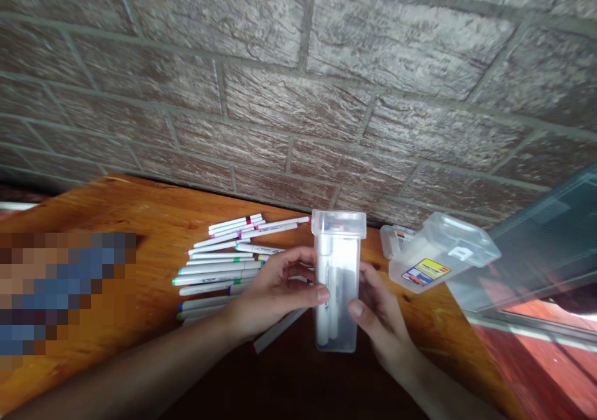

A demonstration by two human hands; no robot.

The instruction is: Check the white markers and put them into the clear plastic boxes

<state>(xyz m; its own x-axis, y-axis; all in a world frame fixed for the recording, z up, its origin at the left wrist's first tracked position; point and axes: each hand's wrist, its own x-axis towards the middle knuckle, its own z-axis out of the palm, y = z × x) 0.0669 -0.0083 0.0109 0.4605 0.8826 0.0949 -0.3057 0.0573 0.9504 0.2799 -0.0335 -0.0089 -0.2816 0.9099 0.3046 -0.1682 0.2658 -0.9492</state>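
Note:
A clear plastic marker case (336,280) stands upright near the table's front edge, with a few white markers inside it. My left hand (273,292) grips its left side, thumb pressed on the front. My right hand (380,311) holds its right side, fingers wrapped round the back and thumb on the front. Several white markers (224,264) with coloured caps lie loose on the wooden table (140,221) just left of the case. One more marker (278,331) lies under my left hand.
A clear plastic lid (438,255) with a yellow label lies on its side to the right of the case. A brick wall (298,96) runs along the table's far edge. A pixelated patch covers the left of the table. A clear panel (536,252) stands at right.

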